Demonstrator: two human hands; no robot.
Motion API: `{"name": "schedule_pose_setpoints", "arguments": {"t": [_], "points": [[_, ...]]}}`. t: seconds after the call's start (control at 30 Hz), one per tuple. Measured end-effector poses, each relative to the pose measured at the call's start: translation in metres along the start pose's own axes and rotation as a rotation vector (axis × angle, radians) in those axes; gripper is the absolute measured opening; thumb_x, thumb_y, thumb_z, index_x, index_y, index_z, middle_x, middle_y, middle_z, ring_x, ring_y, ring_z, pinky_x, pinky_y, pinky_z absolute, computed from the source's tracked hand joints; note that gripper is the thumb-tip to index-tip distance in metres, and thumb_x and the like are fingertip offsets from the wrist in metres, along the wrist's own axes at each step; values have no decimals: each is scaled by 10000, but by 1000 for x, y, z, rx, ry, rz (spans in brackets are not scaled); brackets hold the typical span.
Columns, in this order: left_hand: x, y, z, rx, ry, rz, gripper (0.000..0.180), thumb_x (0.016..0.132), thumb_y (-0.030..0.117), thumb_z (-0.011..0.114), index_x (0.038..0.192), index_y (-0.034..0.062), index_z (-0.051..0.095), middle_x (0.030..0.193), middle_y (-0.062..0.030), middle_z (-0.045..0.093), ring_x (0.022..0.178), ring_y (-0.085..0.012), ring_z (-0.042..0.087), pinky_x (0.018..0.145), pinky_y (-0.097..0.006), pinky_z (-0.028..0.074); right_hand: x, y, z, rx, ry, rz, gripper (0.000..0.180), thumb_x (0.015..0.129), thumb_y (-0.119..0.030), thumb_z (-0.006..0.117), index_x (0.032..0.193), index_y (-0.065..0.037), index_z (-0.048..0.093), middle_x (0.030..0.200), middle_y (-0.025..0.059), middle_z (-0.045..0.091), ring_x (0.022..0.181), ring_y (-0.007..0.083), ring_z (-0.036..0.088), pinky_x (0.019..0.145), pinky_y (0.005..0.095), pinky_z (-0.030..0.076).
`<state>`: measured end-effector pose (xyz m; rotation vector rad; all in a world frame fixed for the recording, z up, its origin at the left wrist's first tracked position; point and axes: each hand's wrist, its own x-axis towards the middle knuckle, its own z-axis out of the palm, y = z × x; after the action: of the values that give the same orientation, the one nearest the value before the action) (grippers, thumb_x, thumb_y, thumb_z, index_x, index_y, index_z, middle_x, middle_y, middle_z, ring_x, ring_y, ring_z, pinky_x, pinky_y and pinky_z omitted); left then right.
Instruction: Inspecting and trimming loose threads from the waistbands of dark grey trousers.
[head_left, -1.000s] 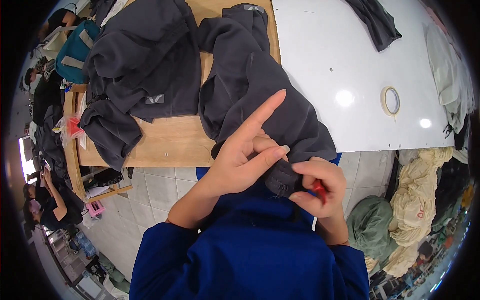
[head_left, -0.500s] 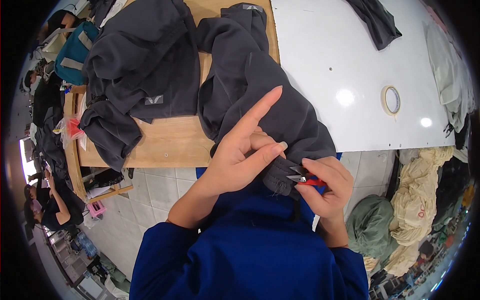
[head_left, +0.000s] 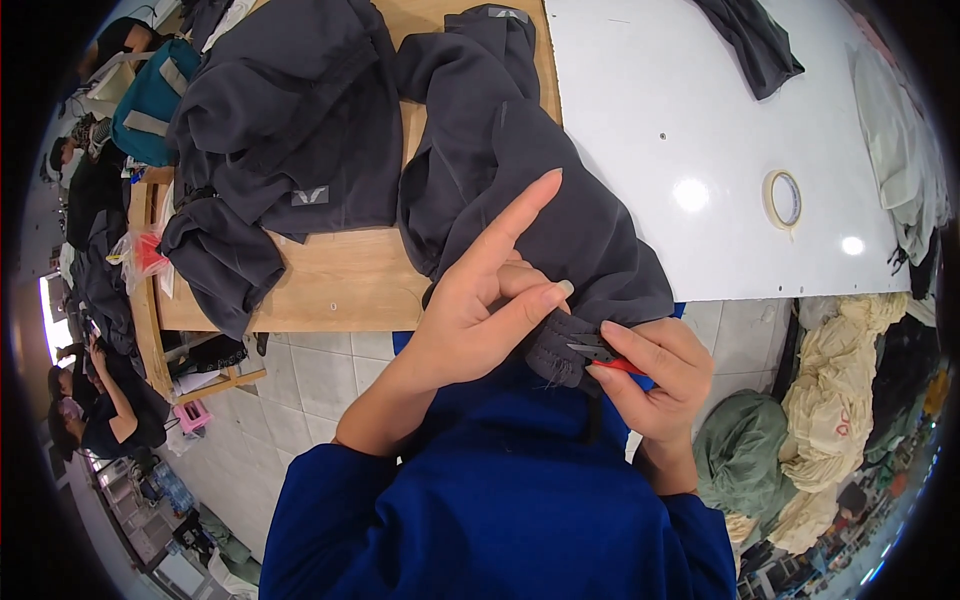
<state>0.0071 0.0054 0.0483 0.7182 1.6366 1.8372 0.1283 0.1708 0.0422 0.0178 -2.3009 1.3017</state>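
A dark grey garment (head_left: 545,200) lies over the table's front edge, its narrow stitched end (head_left: 552,358) hanging toward me with loose threads at the edge. That end is pinched by my left hand (head_left: 470,320), thumb against curled fingers, while the index finger points away over the cloth. In my right hand (head_left: 660,375) are small thread snips (head_left: 597,351) with a red handle, gripped between thumb and fingers. Their dark blades lie close together against the stitched end; whether a thread is between them is too small to tell.
More dark grey garments (head_left: 290,120) are heaped on the wooden tabletop (head_left: 330,285) at left. On the white tabletop (head_left: 650,220) sits a tape roll (head_left: 782,199). Cream cloth bundles (head_left: 840,390) and a green one (head_left: 745,440) lie at right. People (head_left: 110,400) are seated far left.
The snips' blades, apart before, have come together at the stitched end. My left hand keeps its grip on the garment, almost unmoved.
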Motion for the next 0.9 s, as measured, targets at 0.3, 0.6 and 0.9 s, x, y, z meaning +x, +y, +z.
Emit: {"name": "schedule_pose_setpoints", "arguments": {"t": [0.3,0.6,0.9], "points": [[-3,0,0,20,7,-5,707,882,39,584,1465,-10,187,684,28,640,628,-6,447,725,-181,335,-2,-3,-1,-43,-5,-11,384,558,-113,805,934,-92,730,666,7,593,530,142,506,478,274,324],[-2,-1,4,68,33,5,703,879,20,582,1464,-7,194,627,37,587,592,-10,433,658,-166,337,1,-13,3,185,68,231,422,560,-154,826,956,-65,711,676,9,620,532,169,535,517,250,383],[0,-5,2,151,59,5,710,871,-1,580,1467,4,195,626,14,578,623,-17,485,674,-158,374,7,-15,19,65,-6,39,322,593,-265,852,825,-94,710,545,-17,460,433,145,424,452,268,297]]}}
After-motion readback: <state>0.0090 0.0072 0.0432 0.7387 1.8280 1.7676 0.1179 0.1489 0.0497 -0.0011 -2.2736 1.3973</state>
